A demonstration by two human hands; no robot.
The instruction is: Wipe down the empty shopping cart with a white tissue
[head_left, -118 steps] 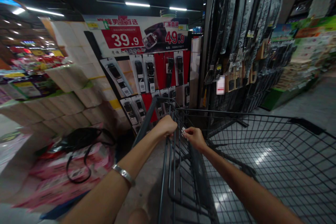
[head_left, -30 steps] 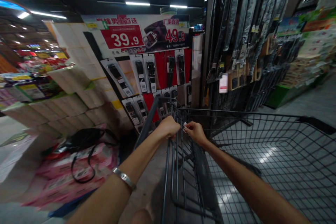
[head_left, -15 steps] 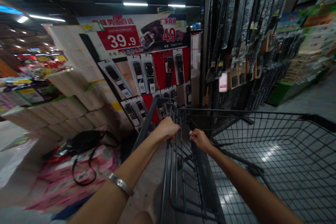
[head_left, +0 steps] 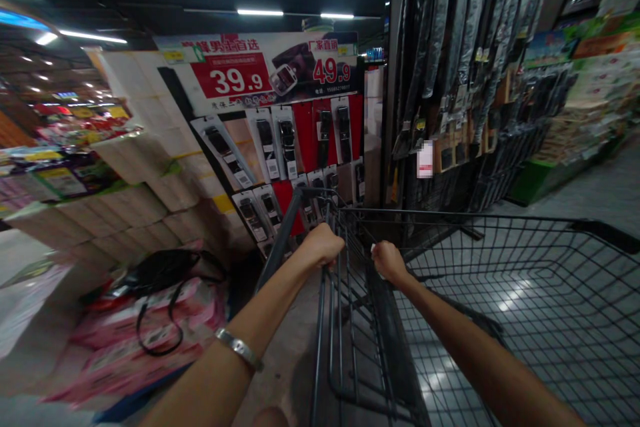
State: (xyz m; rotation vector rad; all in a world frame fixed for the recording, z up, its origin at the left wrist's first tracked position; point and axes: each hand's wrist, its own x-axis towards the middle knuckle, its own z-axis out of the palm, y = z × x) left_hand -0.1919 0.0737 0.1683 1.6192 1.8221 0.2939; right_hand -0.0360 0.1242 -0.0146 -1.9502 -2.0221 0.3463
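A black wire shopping cart [head_left: 500,215] fills the lower right. My left hand [head_left: 324,244], with a metal bracelet [head_left: 239,349] on its wrist, is closed in a fist at the wire rack [head_left: 327,347] on the cart's near end, its fingers wrapped round a bar there. To its right, above the dark strip of the cart's inner edge, is my right hand [head_left: 390,263], also closed. A tiny white bit [head_left: 373,250] shows at its fingertips, too small to name. The cart's basket shows bare wire mesh with the floor visible through it.
A rack of packaged belts [head_left: 287,140] under a price sign [head_left: 235,73] stands ahead. More belts in plastic [head_left: 470,20] hang to the right. Stacked paper rolls [head_left: 117,213], pink packs [head_left: 150,333] and a black bag [head_left: 160,267] are on the left.
My right hand has shifted slightly right, away from my left hand, still closed. My left hand keeps its grip on the cart. The view has tilted a little.
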